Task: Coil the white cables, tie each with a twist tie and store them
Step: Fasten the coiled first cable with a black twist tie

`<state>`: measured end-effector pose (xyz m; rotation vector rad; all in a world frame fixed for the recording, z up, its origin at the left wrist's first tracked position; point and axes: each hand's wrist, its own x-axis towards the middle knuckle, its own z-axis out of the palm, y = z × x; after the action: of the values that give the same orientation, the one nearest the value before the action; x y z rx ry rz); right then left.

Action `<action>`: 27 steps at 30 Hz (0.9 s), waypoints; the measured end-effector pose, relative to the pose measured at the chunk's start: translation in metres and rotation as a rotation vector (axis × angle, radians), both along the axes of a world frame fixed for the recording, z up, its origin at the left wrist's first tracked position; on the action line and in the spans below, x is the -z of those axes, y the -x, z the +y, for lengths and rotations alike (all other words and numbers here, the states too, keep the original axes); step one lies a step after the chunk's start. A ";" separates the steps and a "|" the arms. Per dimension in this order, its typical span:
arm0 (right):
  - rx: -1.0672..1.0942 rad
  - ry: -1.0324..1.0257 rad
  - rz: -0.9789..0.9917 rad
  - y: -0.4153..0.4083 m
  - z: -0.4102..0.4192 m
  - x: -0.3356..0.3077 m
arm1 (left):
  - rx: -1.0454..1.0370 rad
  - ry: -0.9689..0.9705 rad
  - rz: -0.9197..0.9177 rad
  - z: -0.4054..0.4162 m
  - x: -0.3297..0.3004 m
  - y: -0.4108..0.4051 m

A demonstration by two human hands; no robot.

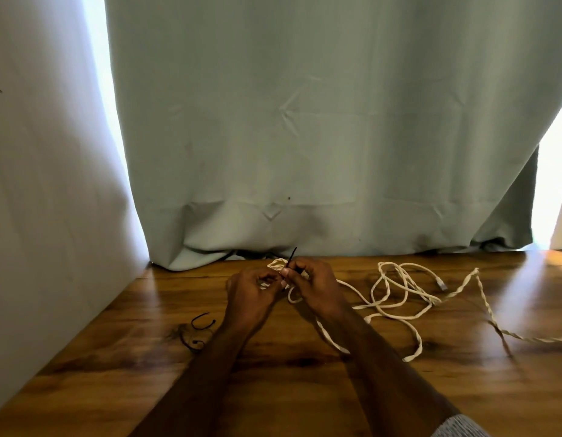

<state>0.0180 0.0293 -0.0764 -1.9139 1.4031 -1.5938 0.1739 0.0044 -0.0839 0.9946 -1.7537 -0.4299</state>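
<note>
While both hands (pixel 286 285) pinch a twist tie (pixel 293 254), white cable (pixel 396 291) sprawls loose.

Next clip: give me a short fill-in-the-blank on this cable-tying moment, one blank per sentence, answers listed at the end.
1. The right hand pinches a thin twist tie whose colour is ____.
2. The loose white cable lies on the wooden table to the ____ of both hands.
3. The spare ties lie on the table on the side of the ____ hand.
4. Behind the table hangs a grey-green ____.

Missing words: black; right; left; curtain
</note>
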 end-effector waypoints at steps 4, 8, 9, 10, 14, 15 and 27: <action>0.069 0.017 0.020 -0.004 -0.003 0.000 | -0.099 0.023 -0.087 -0.004 0.001 0.002; 0.110 0.007 0.025 -0.009 -0.002 0.002 | -0.155 0.010 -0.112 0.007 -0.001 0.003; 0.112 0.014 0.015 -0.009 -0.001 0.002 | -0.160 0.026 -0.113 0.009 -0.002 0.002; 0.105 0.022 0.002 -0.009 -0.002 0.001 | -0.158 0.053 -0.111 0.009 -0.003 0.001; 0.091 0.021 0.203 -0.003 0.002 -0.007 | -0.166 0.128 -0.208 0.008 -0.008 -0.006; 0.101 0.037 0.277 0.000 0.002 -0.008 | -0.165 0.131 -0.223 0.009 -0.009 -0.008; 0.035 0.241 0.871 -0.050 0.006 -0.033 | -0.113 0.328 -0.340 0.012 -0.041 -0.091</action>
<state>0.0684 0.0354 -0.0437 -2.9443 1.5601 -0.9724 0.2648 0.0169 -0.0429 0.9602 -1.9765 0.1069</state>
